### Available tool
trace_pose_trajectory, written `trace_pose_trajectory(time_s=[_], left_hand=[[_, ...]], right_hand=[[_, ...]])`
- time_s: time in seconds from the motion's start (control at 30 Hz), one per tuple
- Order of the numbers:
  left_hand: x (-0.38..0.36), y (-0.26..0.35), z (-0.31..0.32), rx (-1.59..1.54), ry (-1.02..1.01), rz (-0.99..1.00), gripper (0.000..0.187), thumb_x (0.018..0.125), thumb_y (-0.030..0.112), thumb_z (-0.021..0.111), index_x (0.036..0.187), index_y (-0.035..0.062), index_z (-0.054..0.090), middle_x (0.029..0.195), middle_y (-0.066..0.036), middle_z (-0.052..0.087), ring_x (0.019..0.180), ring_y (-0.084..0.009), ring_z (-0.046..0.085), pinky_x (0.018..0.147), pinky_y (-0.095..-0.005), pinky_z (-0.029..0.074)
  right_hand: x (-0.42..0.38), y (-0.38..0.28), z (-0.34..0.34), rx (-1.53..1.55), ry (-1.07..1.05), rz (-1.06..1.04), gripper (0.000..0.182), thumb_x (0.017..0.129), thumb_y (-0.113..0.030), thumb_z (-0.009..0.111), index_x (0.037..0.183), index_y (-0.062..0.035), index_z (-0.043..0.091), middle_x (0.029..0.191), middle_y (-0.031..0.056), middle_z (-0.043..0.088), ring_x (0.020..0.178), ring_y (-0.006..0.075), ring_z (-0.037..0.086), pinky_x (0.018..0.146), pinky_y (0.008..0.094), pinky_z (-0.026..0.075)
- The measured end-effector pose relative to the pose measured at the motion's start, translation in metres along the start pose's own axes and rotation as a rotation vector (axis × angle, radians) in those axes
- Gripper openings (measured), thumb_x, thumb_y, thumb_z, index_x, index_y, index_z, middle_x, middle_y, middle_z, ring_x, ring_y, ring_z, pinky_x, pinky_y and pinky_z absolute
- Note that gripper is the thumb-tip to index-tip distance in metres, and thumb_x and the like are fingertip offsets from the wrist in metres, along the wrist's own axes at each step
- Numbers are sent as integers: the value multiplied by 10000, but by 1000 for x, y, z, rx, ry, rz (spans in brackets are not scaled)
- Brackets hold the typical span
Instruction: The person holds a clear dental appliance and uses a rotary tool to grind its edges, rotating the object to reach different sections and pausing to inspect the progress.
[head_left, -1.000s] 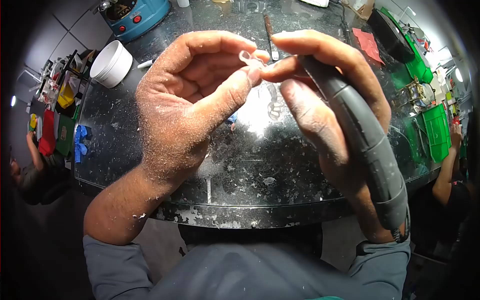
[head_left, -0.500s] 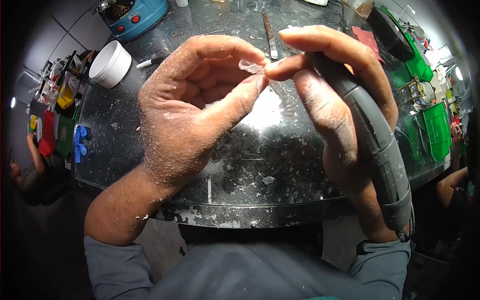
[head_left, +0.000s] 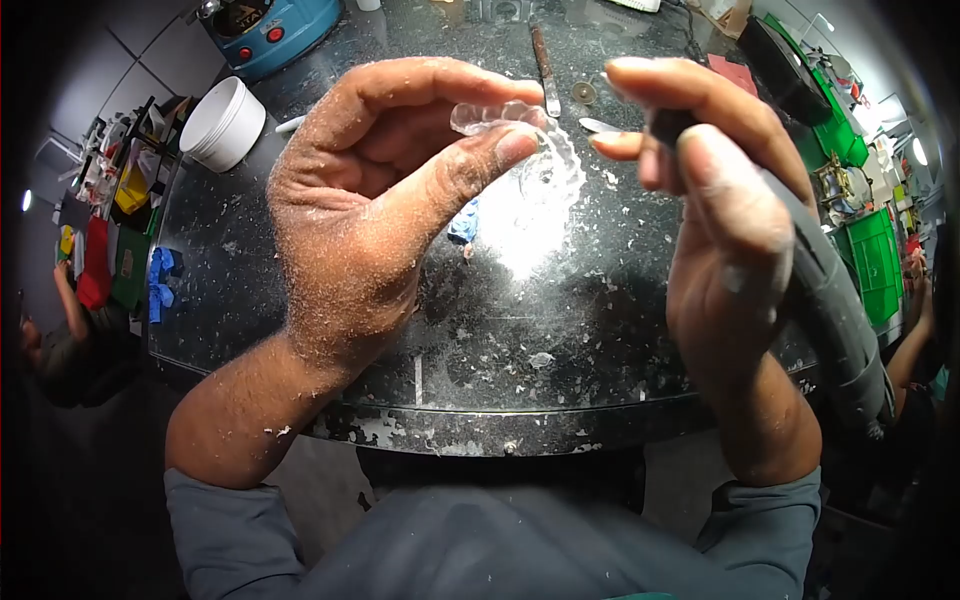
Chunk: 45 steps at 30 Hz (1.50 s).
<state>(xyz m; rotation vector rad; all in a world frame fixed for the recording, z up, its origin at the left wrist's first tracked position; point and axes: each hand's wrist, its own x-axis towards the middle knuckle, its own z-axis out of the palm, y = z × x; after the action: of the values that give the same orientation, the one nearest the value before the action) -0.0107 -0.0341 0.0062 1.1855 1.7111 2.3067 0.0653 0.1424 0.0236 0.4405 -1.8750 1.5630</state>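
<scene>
My left hand (head_left: 345, 225), coated in white dust, pinches a clear dental aligner (head_left: 567, 168) between thumb and fingertips. The aligner's curved, tooth-shaped arch extends to the right of the thumb, above a bright patch of light. Over on the right, my right hand (head_left: 725, 225) grips a dark rotary handpiece (head_left: 838, 295), whose body slants down behind the hand to its cable end. The handpiece's front end is partly hidden by the fingers, so I cannot make out its tip. A gap separates the two hands.
White dust and shavings cover the black bench (head_left: 500, 360). Farther back are a spatula (head_left: 544, 65), a white tub (head_left: 222, 125), a blue machine (head_left: 262, 38) and red paper (head_left: 733, 72). Green bins (head_left: 872, 262) stand right; blue scraps (head_left: 161, 285) lie left. Other people's arms show at both edges.
My right hand and the handpiece have moved right, away from the aligner. My left hand has turned the aligner, and more of its arch shows. A blue object on the bench has become visible.
</scene>
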Motion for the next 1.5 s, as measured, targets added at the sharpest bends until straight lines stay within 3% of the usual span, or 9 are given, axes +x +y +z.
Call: trace_pose_trajectory(time_s=[0.07,0.1,0.2,0.47,0.53,0.67,1.23,1.27,1.5], left_hand=[[0,0,-1,16,-3,15,304,839,-47,643,1129,-10,560,1111,-196,651,1064,-243,632,944,-344,492],[0,0,-1,32,-4,30,295,842,-45,639,1125,-12,564,1114,-201,651,1067,-253,632,949,-353,490],[0,-2,0,-11,-8,31,277,846,-42,632,1116,-19,572,1118,-208,651,1073,-259,630,965,-364,480],[-2,-3,-3,-34,-39,18,261,841,-57,608,1100,-47,582,1131,-230,642,1088,-277,623,994,-360,457],[-3,-2,-2,-84,-37,8,258,839,-62,601,1096,-52,586,1134,-237,638,1092,-280,621,998,-360,454],[-3,1,-1,8,-42,14,250,835,-79,578,1083,-63,595,1137,-242,635,1102,-281,616,996,-361,459],[-6,8,6,171,27,-49,224,852,-73,581,1074,-55,606,1099,-189,663,1038,-218,643,942,-327,492],[-7,8,6,156,32,-53,223,852,-72,581,1074,-56,606,1097,-185,664,1026,-210,646,935,-320,495],[-6,6,6,156,63,-87,223,854,-65,588,1077,-56,605,1087,-177,667,1008,-193,650,912,-302,506]], right_hand=[[0,-17,6,-241,21,135,378,864,-107,518,1214,36,531,975,121,638,831,128,589,858,308,499],[-2,-16,6,-130,-13,114,340,845,-66,566,1173,7,519,960,114,650,852,130,599,861,289,489],[-6,-15,13,-66,-30,122,217,835,-15,604,1022,-27,495,1008,140,654,968,168,626,897,313,488],[-8,-1,5,-116,-161,-15,292,806,26,629,1060,-22,493,1040,141,625,1003,180,612,919,331,480],[-6,3,3,-145,-267,-193,318,797,31,634,1075,-25,489,1049,136,604,1024,184,599,934,335,468],[-9,2,5,-67,-187,-34,329,784,-5,698,1063,-24,526,1065,122,591,1053,188,581,948,338,459],[-8,8,9,-56,-226,-102,334,791,-6,695,1078,-19,526,1054,134,600,1037,200,603,946,355,471],[-9,1,11,-12,-228,13,339,794,-6,699,1084,-22,524,1061,136,602,1041,200,605,935,350,479],[-10,2,12,-51,-175,51,312,797,-4,698,1064,-17,537,1082,147,610,1058,206,602,939,345,478]])
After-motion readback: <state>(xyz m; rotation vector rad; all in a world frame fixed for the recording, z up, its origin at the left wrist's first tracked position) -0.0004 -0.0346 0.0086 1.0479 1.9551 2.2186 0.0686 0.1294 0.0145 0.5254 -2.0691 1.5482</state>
